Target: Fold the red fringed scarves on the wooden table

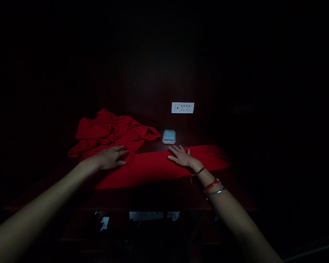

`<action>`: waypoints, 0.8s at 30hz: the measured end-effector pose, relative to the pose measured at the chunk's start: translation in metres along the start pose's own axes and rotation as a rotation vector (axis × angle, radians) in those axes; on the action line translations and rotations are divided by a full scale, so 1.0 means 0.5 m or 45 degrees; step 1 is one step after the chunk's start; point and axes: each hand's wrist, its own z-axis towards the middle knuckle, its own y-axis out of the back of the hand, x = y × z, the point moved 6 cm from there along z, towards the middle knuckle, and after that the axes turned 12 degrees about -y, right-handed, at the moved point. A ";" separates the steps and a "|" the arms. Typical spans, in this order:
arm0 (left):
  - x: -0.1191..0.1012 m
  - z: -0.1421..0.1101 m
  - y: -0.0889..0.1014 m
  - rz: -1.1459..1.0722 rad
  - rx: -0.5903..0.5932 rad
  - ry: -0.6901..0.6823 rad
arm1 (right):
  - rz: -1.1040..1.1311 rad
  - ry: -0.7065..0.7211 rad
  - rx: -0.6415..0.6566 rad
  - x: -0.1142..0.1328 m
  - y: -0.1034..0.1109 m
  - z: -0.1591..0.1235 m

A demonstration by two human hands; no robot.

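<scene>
A red cloth, seemingly a fringed scarf, is laid out in a flat strip across the dark tabletop. Its right end shows loose strands. At the left and behind, more red fabric lies in a crumpled heap; whether it joins the strip I cannot tell. My left hand rests on the cloth where the heap meets the strip, fingers stretched out. On the strip's right part lies my right hand, flat with fingers spread. Bracelets circle my right wrist.
A lit phone lies on the table just behind the strip. A white wall socket sits on the dark wall above it. Below the table's front edge, pale items show in shadow. Most of the surroundings are too dark to make out.
</scene>
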 end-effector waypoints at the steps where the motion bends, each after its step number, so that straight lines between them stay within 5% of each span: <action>1: -0.049 0.039 0.005 -0.034 0.014 -0.013 | 0.003 0.003 0.087 0.005 -0.014 0.001; 4: -0.167 0.147 -0.003 -0.141 -0.062 -0.036 | -0.033 -0.150 0.222 -0.030 -0.039 0.011; 7: -0.200 0.212 -0.059 -0.243 -0.083 0.059 | -0.043 -0.333 0.167 -0.106 -0.034 0.024; 11: -0.173 0.229 -0.118 -0.244 -0.093 0.011 | -0.057 -0.556 0.066 -0.223 -0.015 0.016; 17: -0.086 0.195 -0.139 -0.216 -0.114 -0.062 | -0.207 -0.931 -0.127 -0.357 0.028 -0.048; 21: -0.053 0.173 -0.143 -0.193 -0.075 -0.045 | -0.454 -0.927 -0.425 -0.335 0.074 -0.074; 24: -0.070 0.166 -0.129 -0.189 -0.034 -0.028 | -0.480 -0.632 -0.612 -0.246 0.087 -0.066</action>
